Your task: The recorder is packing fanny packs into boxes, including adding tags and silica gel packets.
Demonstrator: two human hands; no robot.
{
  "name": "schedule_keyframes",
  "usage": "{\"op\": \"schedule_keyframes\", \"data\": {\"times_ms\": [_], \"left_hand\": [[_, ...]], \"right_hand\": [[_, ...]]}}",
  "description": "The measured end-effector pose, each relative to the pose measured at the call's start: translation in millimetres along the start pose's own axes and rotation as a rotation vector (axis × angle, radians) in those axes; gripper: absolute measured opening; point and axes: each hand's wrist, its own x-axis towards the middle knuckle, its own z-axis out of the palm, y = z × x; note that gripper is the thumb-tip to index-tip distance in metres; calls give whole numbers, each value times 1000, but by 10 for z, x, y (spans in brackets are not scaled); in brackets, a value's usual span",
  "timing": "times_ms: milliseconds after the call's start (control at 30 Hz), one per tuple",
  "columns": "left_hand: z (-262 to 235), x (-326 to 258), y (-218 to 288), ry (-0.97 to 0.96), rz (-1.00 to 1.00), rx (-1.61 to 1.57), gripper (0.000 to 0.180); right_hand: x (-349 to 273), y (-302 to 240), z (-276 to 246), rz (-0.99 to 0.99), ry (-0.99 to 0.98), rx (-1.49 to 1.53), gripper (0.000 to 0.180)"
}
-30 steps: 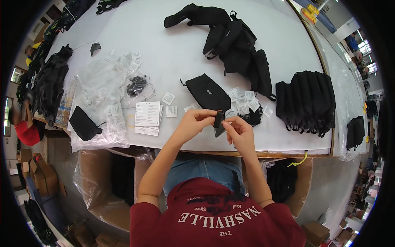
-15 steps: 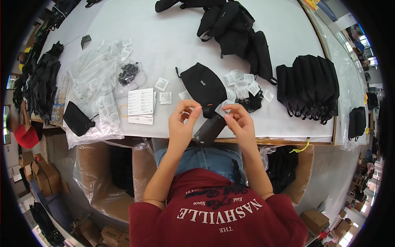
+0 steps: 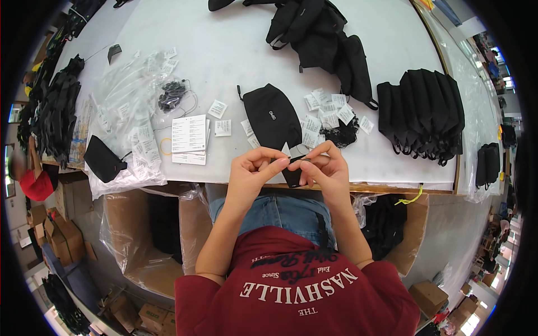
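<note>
My left hand (image 3: 259,171) and my right hand (image 3: 325,171) meet fingertip to fingertip near the table's front edge. A small white label (image 3: 286,149) sticks up from the pinch of my left hand. The fingers of my right hand close on a thin dark string (image 3: 302,148) that loops up above them. Between and below the hands hangs a black hang tag (image 3: 292,178), partly covered by fingers. Just beyond lies a flat black zip pouch (image 3: 272,115) with a small light logo; its near end is hidden behind the hands.
White labels (image 3: 329,109) and a heap of black strings (image 3: 343,134) lie right of the pouch. Printed white cards (image 3: 189,134) and clear plastic bags (image 3: 126,95) are left. Black pouches stand in a row (image 3: 420,115) at right; more lie piled (image 3: 330,50) at the back.
The black tag has swung from a broad tilted face to hanging narrow between my hands. My fingertips have come together, and a white label now shows at the left ones.
</note>
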Motion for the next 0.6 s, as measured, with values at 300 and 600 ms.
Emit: {"op": "schedule_keyframes", "data": {"times_ms": [300, 600], "left_hand": [[94, -92, 82, 18, 132, 267, 10], [45, -67, 106, -26, 109, 273, 11]], "right_hand": [[-4, 93, 33, -7, 64, -23, 10], [31, 78, -19, 70, 5, -23, 11]]}}
